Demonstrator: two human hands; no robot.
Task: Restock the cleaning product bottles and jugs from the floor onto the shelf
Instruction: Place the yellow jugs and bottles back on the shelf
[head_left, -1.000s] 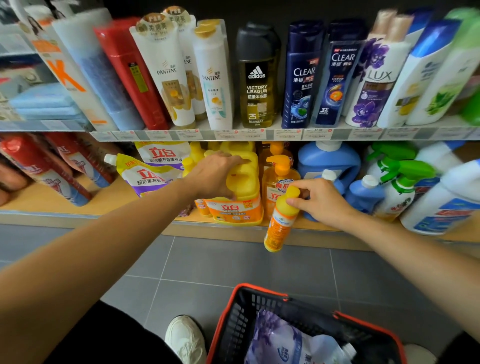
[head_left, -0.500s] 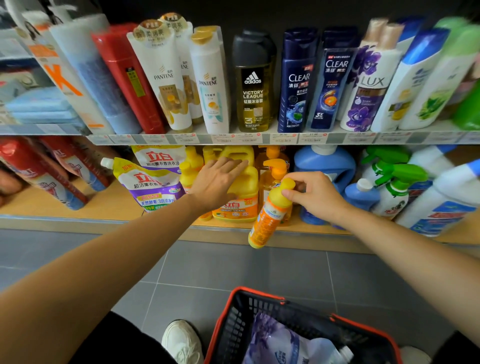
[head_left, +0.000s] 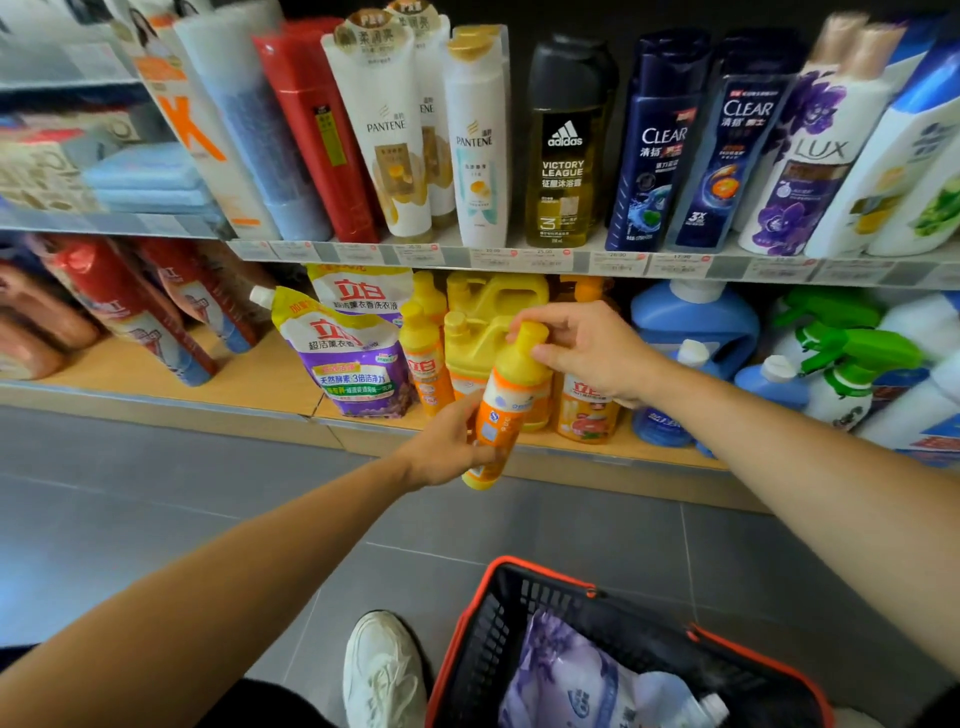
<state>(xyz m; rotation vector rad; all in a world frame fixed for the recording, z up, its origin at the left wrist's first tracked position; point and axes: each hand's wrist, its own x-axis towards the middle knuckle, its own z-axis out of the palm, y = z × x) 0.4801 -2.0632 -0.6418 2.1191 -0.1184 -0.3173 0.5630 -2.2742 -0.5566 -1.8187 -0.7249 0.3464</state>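
1. R hand (head_left: 597, 353) fingers (head_left: 550, 314) pinch the yellow cap of the orange bottle (head_left: 511, 402); L hand (head_left: 444, 447) curls round its lower body.
2. L hand has left the yellow jug (head_left: 480, 338); both hands now hold the bottle.
3. Bottle hangs tilted in front of the bottom shelf (head_left: 249, 379), not yet shelved.

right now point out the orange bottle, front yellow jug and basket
orange bottle (head_left: 511, 401), head view, upper body
front yellow jug (head_left: 474, 349), head view, body under cap
basket (head_left: 545, 573), head view, red far rim
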